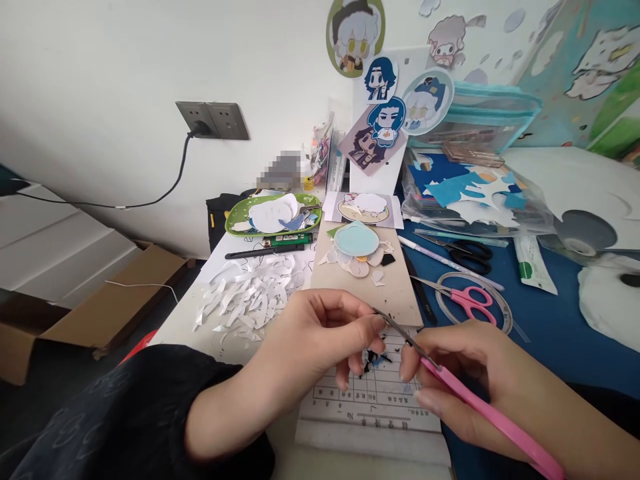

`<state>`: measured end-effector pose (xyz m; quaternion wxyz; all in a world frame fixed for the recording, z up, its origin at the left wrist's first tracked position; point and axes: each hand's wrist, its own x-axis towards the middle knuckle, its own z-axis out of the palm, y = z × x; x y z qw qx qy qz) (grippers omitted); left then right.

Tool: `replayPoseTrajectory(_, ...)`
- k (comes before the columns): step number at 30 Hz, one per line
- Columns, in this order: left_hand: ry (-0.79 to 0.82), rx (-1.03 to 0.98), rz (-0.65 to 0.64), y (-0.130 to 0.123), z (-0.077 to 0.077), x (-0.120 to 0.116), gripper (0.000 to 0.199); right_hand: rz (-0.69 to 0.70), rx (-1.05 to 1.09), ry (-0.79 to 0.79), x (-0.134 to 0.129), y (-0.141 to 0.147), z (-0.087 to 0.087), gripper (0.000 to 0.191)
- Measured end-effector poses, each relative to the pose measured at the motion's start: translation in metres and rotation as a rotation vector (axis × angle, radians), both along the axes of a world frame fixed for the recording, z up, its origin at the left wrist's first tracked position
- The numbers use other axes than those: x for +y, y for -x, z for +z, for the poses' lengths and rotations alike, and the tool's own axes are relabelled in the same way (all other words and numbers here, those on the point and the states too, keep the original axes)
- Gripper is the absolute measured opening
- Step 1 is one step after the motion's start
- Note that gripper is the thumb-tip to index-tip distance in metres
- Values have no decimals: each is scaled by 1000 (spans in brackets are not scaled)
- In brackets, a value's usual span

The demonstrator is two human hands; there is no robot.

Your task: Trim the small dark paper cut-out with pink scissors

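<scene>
My right hand [470,380] grips a pair of pink-handled scissors [493,417], seen nearly edge-on, with the narrow metal blades pointing up and left. The blade tips reach the thumb of my left hand [330,327]. Its thumb and index finger are pinched together, and whatever lies between them is too small or hidden to make out. Below both hands, small black and blue paper scraps [375,361] lie on a printed form sheet [370,393]. Just beyond, a light blue oval cutout [356,239] rests on other paper pieces on a beige board [325,275].
White paper strips [250,293] are heaped at left, before a green tray [233,223] of cutouts. On the blue surface at right are another pink scissors [473,303], a tape roll [507,320], black scissors [470,255] and a tube [535,267]. Stickered white stand [375,170] behind.
</scene>
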<state>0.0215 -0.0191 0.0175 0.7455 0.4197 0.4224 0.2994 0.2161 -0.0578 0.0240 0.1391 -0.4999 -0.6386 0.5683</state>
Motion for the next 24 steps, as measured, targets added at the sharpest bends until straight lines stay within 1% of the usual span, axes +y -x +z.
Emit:
replayPoseTrajectory(5,3,-2,7,-1,1,1,13,-7,-28,-31,-2,1,-4,7)
replayPoseTrajectory(10,12,3,12,0,4,0,15,4,-58,-65,-3,1,-4,5)
replayPoseTrajectory(18,21,14,21,-1,5,0,15,-1,-54,-56,-2,0,-6,8)
replayPoseTrajectory(24,28,3,23,0,3,-1,15,0,-84,-83,-3,0,-8,10)
